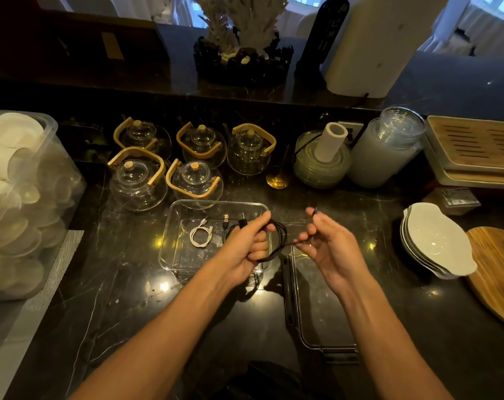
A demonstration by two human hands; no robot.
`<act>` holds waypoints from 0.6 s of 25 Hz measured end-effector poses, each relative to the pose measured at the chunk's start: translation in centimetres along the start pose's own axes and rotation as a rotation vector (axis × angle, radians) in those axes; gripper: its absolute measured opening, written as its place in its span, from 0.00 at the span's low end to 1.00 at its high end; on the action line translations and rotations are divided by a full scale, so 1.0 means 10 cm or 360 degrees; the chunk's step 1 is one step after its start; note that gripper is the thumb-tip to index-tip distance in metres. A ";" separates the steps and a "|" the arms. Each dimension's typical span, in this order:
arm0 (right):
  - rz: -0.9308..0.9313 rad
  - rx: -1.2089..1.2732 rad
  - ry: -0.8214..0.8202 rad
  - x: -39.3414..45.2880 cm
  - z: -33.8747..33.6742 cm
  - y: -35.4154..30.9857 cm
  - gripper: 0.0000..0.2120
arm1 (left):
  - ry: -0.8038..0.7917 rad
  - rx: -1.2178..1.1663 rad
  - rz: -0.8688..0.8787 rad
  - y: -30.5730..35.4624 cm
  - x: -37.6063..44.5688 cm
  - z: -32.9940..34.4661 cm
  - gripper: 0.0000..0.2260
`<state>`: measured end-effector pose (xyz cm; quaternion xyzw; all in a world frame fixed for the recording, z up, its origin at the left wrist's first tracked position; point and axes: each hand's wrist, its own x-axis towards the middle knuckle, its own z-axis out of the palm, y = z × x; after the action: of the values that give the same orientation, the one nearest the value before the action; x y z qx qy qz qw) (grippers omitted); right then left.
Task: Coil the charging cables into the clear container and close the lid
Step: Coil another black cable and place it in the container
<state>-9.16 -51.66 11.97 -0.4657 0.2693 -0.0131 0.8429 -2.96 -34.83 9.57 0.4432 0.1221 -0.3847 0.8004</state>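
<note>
at frame centre the left hand (249, 245) grips a coiled black cable (279, 241) over the clear container (170, 249) (white cable (200, 233) inside); the right hand (328, 245) pinches its loose end; lid (317, 307) on table (129, 313).

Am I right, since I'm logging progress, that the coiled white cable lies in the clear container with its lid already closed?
Not quite. In the head view the coiled white cable does lie in the clear rectangular container, but the clear black-rimmed lid rests beside it on the dark marble counter.
</note>
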 end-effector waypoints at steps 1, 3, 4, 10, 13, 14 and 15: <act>0.0157 0.0039 -0.0016 0.01 -0.02 0.02 0.05 | -0.0051 0.0114 0.0029 0.01 -0.01 0.04 0.13; 0.0374 -0.0051 -0.0049 0.03 -0.08 0.08 0.08 | -0.0147 0.0303 0.0070 0.00 -0.03 0.11 0.13; 0.0431 -0.0153 -0.0098 0.04 -0.09 0.11 0.08 | -0.0165 0.0367 0.0094 0.00 -0.04 0.14 0.13; 0.0464 -0.0065 -0.0406 0.01 -0.03 0.26 0.07 | 0.0229 0.0638 0.0329 -0.01 -0.04 0.16 0.16; 0.0335 -0.0183 -0.0538 0.01 0.02 0.32 0.07 | 0.0395 0.0905 0.0374 -0.01 -0.05 0.13 0.16; 0.0225 -0.0385 -0.0499 0.01 0.05 0.34 0.06 | 0.0440 0.0975 0.0380 0.00 -0.05 0.12 0.17; 0.0082 -0.0647 -0.0413 0.01 0.08 0.38 0.05 | 0.0482 0.1025 0.0383 0.00 -0.04 0.12 0.17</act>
<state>-9.58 -48.88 9.29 -0.6164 0.1676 0.1227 0.7595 -3.43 -35.58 10.51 0.7354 0.0589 -0.2365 0.6323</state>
